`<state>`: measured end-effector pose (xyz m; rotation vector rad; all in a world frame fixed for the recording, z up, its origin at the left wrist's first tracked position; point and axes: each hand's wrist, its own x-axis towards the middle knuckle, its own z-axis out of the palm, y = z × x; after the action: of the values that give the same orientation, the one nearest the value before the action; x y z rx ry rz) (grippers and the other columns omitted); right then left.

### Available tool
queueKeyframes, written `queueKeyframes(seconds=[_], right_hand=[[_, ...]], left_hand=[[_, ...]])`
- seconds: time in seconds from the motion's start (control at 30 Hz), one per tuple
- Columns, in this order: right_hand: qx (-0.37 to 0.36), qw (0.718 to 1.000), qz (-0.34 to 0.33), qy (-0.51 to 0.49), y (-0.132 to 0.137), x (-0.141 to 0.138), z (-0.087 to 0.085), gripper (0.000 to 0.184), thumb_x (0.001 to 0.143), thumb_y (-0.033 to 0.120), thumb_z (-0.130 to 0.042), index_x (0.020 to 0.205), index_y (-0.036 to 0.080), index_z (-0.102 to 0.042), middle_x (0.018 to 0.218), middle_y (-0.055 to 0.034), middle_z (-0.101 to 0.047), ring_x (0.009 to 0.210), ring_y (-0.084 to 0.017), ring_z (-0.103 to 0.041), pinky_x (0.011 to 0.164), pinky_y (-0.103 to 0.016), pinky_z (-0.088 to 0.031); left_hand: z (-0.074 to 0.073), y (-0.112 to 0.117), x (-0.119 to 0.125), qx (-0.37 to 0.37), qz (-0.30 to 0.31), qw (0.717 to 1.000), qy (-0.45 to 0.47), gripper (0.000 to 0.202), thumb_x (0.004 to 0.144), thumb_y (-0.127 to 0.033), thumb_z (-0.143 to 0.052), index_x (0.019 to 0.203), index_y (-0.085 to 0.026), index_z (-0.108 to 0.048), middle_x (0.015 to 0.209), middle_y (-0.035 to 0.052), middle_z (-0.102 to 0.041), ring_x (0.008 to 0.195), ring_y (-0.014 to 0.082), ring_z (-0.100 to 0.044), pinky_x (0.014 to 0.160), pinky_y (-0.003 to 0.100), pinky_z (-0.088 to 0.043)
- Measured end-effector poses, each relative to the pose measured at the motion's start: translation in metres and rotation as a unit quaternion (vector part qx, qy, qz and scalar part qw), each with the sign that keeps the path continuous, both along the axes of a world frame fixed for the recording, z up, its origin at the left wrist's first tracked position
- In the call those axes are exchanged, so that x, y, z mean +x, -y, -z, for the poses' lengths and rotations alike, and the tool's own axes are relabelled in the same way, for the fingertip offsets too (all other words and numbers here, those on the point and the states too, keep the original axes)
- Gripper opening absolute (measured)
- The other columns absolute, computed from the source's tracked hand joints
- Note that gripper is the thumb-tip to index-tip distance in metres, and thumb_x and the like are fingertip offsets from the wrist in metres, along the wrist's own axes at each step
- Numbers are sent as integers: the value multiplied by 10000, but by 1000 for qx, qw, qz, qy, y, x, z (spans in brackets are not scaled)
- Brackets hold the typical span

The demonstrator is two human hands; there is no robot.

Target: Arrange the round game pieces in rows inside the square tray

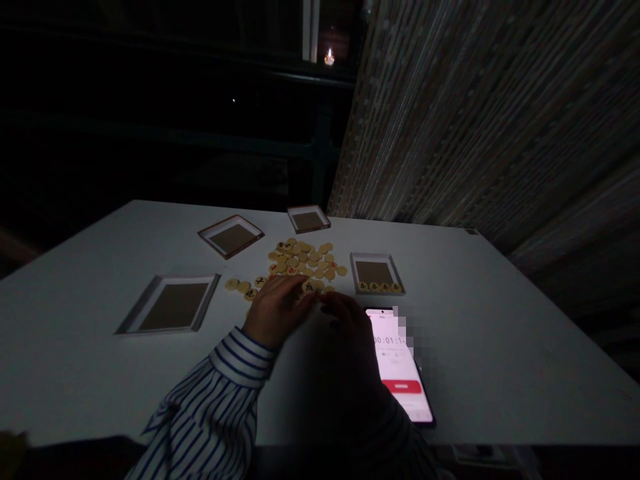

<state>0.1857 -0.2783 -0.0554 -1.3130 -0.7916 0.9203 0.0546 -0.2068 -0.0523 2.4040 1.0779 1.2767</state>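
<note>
A loose pile of round wooden Chinese chess pieces [300,257], some marked in black or red and others showing plain faces, lies on the white table [475,320]. My left hand [277,310], in a striped sleeve, rests over the near left side of the pile with its fingers stretched out. My right hand [353,327] is in deep shadow, its fingertips close to the left ones at the pile's near edge. Its fingers look bent but apart, and I make out no piece in them. A few pieces under and behind both hands are hidden.
A shallow box [377,257] at right holds a row of several pieces along its near side. Three more shallow boxes, a left one [170,303], a back left one [231,237] and a back one [309,219], surround the pile. A lit phone [400,367] shows a timer.
</note>
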Motion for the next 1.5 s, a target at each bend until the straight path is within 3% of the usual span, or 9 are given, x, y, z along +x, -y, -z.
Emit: queueKeyframes(seconds=[0.2, 0.4, 0.6, 0.87, 1.13, 1.37, 1.5], right_hand=[[6, 1000, -13, 15, 15, -3, -14, 255, 775, 387, -536, 903, 202, -655, 962, -50, -669, 838, -185, -613, 692, -304, -451], [42, 998, -10, 42, 31, 9, -31, 242, 802, 388, -522, 921, 218, -647, 980, -46, -663, 838, -180, -604, 714, -319, -453], [62, 994, 12, 87, 44, 45, -52, 188, 794, 366, -539, 873, 255, -668, 971, -30, -662, 865, -194, -598, 719, -348, -461], [48, 992, 5, 119, 38, 101, -55, 243, 765, 403, -570, 902, 224, -659, 884, -52, -680, 814, -203, -609, 697, -362, -452], [62, 983, -33, 168, 26, 134, -49, 261, 762, 389, -574, 895, 177, -648, 851, -50, -675, 788, -179, -597, 737, -339, -444], [83, 986, -21, 143, 14, 153, -30, 272, 742, 398, -591, 885, 174, -646, 860, -57, -678, 798, -181, -604, 760, -342, -446], [80, 986, -28, 144, 12, 160, -24, 264, 743, 400, -586, 870, 176, -645, 832, -53, -678, 756, -174, -602, 725, -337, -453]], left_hand=[[0, -2, 0, -16, -5, 1000, 14, 267, 767, -314, -583, 976, -152, -623, 918, 92, -671, 866, 197, -616, 784, 345, -496], [-4, -2, 0, -21, 33, 999, 8, 268, 777, -286, -576, 1011, -160, -616, 937, 87, -661, 868, 188, -605, 800, 342, -484], [-18, 2, 4, -32, 71, 997, -9, 310, 788, -313, -564, 1066, -182, -605, 964, 82, -651, 897, 194, -594, 803, 343, -481], [-36, 3, 29, -135, 83, 987, 16, 328, 757, -329, -578, 1045, -181, -630, 852, 48, -669, 780, 170, -606, 732, 316, -492], [-43, 1, 65, -347, 106, 920, 149, 410, 672, -300, -637, 1041, -124, -615, 688, 1, -605, 556, 103, -529, 508, 226, -428], [-39, -14, 102, -382, 109, 888, 231, 426, 639, -275, -669, 1035, -124, -626, 695, -7, -594, 601, 84, -527, 564, 211, -415], [-30, -25, 122, -421, 139, 847, 294, 472, 631, -281, -686, 1069, -120, -614, 714, 7, -619, 615, 86, -544, 579, 216, -436]])
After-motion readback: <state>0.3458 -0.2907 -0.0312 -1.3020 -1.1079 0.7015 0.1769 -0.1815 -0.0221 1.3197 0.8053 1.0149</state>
